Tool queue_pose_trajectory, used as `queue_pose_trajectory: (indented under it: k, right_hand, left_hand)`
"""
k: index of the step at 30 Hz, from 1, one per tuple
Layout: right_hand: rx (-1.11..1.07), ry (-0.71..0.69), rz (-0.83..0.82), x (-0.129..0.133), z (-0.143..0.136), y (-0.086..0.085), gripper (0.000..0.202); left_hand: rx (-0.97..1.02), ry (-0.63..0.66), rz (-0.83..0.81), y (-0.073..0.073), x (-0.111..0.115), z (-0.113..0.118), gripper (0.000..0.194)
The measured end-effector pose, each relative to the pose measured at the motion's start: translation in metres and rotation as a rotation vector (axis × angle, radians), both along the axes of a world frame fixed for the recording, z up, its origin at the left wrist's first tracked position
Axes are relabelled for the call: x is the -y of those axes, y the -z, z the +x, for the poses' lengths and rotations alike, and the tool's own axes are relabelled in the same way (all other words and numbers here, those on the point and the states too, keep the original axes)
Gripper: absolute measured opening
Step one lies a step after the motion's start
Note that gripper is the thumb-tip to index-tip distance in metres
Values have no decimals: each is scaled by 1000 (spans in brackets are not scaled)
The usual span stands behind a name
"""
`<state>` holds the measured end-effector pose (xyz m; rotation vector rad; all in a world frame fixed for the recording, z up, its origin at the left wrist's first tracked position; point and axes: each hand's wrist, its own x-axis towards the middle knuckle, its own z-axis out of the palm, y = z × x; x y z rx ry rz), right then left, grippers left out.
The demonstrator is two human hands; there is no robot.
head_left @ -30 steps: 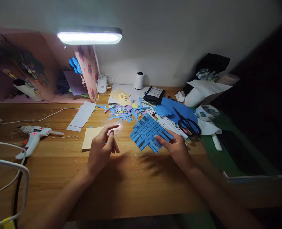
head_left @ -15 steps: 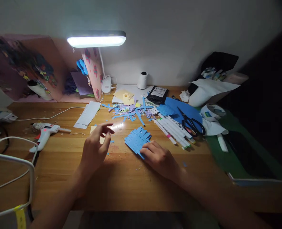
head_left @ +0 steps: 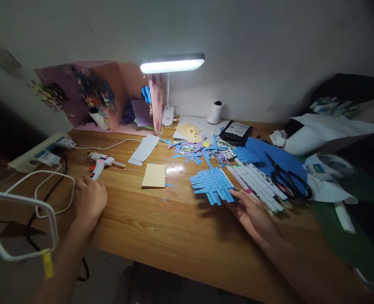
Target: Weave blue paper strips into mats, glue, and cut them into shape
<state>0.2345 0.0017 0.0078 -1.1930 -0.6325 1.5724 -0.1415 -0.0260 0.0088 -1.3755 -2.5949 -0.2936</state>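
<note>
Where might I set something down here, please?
Mostly bare wooden desk runs from the square cream paper to the front edge, between the left hand and the right hand holding woven blue paper. Crowded: coloured paper scraps behind; white markers and black scissors rightward.

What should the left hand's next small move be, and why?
Probably close around the glue gun handle and lift it: the left hand is already at the handle's lower end, though its grip is hidden. A red light shows on the gun, and the right hand holds the woven blue paper off the table.
</note>
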Motion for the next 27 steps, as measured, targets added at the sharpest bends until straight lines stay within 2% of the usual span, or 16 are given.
queue_pose_trajectory:
  k: [3, 5, 7, 9, 10, 11, 12, 14, 15, 16, 17, 19, 21, 23, 25, 27]
  right_hand:
    - [15, -99, -57, 3, -3, 6, 21]
    - [125, -166, -26, 12, 0, 11, 29]
    - [355, -144, 112, 27, 7, 16, 39]
    - [670, -29, 311, 46, 13, 16, 47]
    - [791, 0, 368, 57, 14, 14, 47]
    - [857, -29, 390, 66, 13, 9, 43]
    - [842, -124, 381, 75, 10, 3, 37]
    - [609, -421, 345, 86, -2, -11, 32]
    - [457, -505, 345, 88, -10, -17, 36]
    - [336, -518, 355, 88, -18, -22, 41]
    - [254, -477, 364, 86, -26, -25, 47]
    - [202, -241, 317, 79, -36, -24, 48]
    - [227, -14, 203, 71, -36, -18, 41]
    - [282, 105, 133, 64, -27, -10, 32]
    - [318, 143, 126, 56, -14, -5, 23]
    - [325, 173, 164, 43, -3, -2, 17]
  left_hand:
    - [-5, 45, -55, -10, 0, -21, 31]
    - [3, 75, -57, -19, -1, -30, 27]
    - [33, 108, -55, -29, 1, -31, 24]
    - [96, 119, -26, -41, 5, -19, 25]
    - [219, 131, 44, -47, 9, -6, 24]
    - [306, 142, 142, -53, 14, 12, 22]
    - [403, 225, 161, -57, 19, 35, 23]
    - [554, 496, 244, -63, 28, 88, 26]
    - [582, 663, 272, -63, 32, 116, 24]
    - [589, 802, 237, -62, 34, 143, 19]
    - [577, 908, 211, -59, 36, 167, 16]
    - [585, 1088, 153, -51, 36, 203, 9]
    - [590, 1247, 137, -43, 30, 219, 11]
    - [591, 1375, 80, -36, 18, 217, 12]
    - [541, 1366, 9, -29, 0, 207, 18]
    - [430, 1235, -27, -20, -19, 196, 20]
